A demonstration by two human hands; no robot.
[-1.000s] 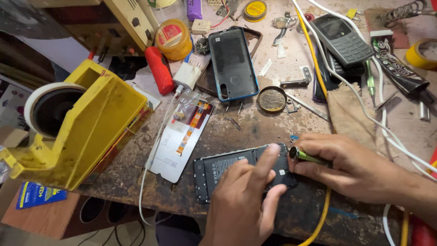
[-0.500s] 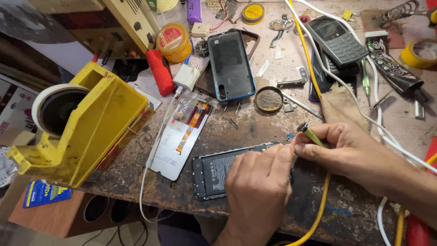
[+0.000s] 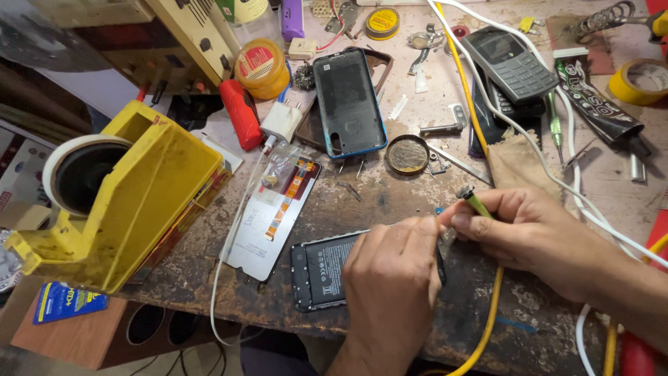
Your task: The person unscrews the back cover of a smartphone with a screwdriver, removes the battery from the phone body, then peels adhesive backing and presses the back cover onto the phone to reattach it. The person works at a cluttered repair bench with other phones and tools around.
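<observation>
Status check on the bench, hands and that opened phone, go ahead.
Left hand pressing down on opened phone. Right hand gripping yellow-handled tool, tip hidden at phone's edge. Yellow cable running under right hand; nothing blocking.

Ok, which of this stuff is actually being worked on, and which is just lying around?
In use: opened phone under the left hand; yellow-green tool in the right hand.

Lying about: yellow tape dispenser, blue phone cover, keypad phone, round tin, white charger.

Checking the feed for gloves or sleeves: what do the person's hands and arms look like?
Both are bare: the left hand and right hand wear no gloves, rings or watch that I can see. Both forearms are uncovered to the frame edge, with no sleeve in view. Nails are short.
</observation>
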